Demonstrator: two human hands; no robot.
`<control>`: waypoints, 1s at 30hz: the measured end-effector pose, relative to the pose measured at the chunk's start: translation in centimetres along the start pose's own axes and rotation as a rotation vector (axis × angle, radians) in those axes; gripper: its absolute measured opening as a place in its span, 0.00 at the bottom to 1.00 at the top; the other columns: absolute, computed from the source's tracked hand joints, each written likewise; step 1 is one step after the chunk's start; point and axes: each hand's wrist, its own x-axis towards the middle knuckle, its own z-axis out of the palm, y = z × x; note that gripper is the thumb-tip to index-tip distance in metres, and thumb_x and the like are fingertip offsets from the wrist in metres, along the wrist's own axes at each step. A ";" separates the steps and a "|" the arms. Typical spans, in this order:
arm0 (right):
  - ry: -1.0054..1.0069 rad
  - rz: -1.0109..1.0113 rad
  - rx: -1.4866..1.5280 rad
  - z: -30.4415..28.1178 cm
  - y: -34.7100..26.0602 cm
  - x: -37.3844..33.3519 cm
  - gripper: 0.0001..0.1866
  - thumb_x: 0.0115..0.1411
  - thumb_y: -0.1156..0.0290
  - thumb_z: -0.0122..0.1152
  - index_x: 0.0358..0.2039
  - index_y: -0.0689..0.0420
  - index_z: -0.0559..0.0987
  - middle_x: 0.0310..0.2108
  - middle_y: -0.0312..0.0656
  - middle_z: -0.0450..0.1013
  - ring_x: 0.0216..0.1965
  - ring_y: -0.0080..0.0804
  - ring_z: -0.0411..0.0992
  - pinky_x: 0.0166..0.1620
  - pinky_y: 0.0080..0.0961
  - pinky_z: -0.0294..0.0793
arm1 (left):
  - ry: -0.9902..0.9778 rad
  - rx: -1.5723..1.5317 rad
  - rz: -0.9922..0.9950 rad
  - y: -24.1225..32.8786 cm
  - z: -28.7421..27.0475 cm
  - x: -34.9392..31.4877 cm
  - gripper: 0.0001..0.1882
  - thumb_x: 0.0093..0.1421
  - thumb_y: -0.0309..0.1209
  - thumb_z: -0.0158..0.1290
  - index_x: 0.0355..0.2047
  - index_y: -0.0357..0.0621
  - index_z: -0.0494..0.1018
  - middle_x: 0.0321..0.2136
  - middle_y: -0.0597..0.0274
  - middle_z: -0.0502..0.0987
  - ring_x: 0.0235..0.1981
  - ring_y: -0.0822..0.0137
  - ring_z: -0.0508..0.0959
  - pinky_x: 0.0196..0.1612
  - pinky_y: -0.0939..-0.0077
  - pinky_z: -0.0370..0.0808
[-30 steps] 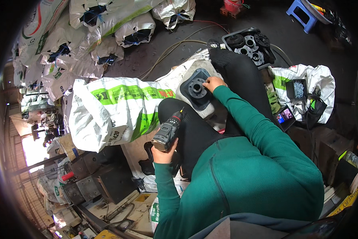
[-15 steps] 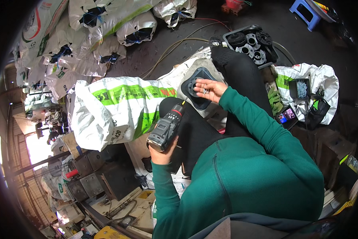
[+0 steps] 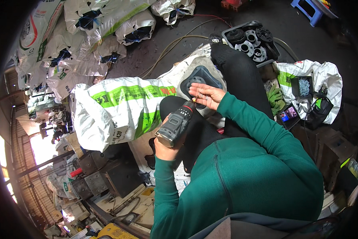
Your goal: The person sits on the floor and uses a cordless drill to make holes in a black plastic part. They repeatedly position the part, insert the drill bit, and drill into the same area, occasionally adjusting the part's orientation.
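Note:
A grey-and-black cordless drill [image 3: 175, 126] with a red ring is gripped in my left hand [image 3: 166, 149]. Its bit end points up and right, close to the fingers of my right hand [image 3: 209, 96]. That hand is palm up over a dark, rounded-square plastic part [image 3: 205, 75], with small silvery screws [image 3: 201, 96] lying across its fingers and palm. The part has a round, holed centre, partly covered by the hand. Beneath it, between my knees, is a pale cloth-covered support [image 3: 206, 62].
At the far right a grey crate [image 3: 275, 59] holds several round black and grey parts. A box of screws [image 3: 305, 87] rests on a white sack [image 3: 333, 79], near a lit phone [image 3: 288, 114] and green gloves [image 3: 274, 98]. A large white-green sack [image 3: 119, 99] lies left; stuffed bags [image 3: 137, 30] are behind.
The drill has moved up and right, bringing its tip near my right hand. My right hand has shifted slightly down and left, its fingers more stretched out.

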 end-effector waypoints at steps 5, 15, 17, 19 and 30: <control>0.163 0.014 -0.072 -0.4 0.2 0.1 0.13 0.62 0.72 0.49 0.47 0.60 0.70 0.43 0.40 0.73 0.41 0.25 0.74 0.41 0.23 0.77 | 0.019 -0.109 -0.080 0.4 -0.6 0.0 0.31 0.46 0.29 0.62 0.51 0.36 0.65 0.39 0.56 0.77 0.40 0.66 0.78 0.45 0.74 0.72; 0.085 0.138 -0.190 -0.1 -0.3 -0.2 0.12 0.61 0.64 0.54 0.39 0.60 0.74 0.21 0.28 0.68 0.19 0.11 0.62 0.20 0.09 0.60 | 0.161 -0.337 -0.103 -0.2 -0.9 -0.6 0.22 0.45 0.24 0.64 0.40 0.34 0.71 0.33 0.58 0.77 0.32 0.69 0.77 0.37 0.74 0.75; 0.072 0.155 -0.191 0.1 -0.2 -0.2 0.13 0.61 0.63 0.54 0.39 0.61 0.74 0.19 0.27 0.65 0.17 0.10 0.59 0.19 0.09 0.58 | 0.076 -0.357 -0.174 -0.6 -1.2 -0.8 0.22 0.45 0.23 0.64 0.41 0.34 0.70 0.34 0.58 0.77 0.32 0.70 0.77 0.38 0.75 0.75; 0.065 0.153 -0.203 0.3 -0.1 -0.1 0.14 0.61 0.62 0.54 0.38 0.62 0.73 0.18 0.26 0.63 0.17 0.10 0.57 0.19 0.10 0.56 | 0.025 -0.384 -0.223 -0.8 -1.3 -1.0 0.23 0.45 0.23 0.64 0.41 0.34 0.70 0.35 0.58 0.77 0.33 0.70 0.77 0.38 0.75 0.75; 0.020 0.206 -0.276 0.3 0.1 0.2 0.14 0.62 0.65 0.53 0.41 0.63 0.72 0.17 0.26 0.60 0.16 0.10 0.54 0.19 0.08 0.54 | 0.026 -0.363 -0.207 -0.8 -1.5 -1.1 0.24 0.44 0.23 0.65 0.42 0.35 0.70 0.37 0.59 0.76 0.36 0.70 0.76 0.41 0.74 0.74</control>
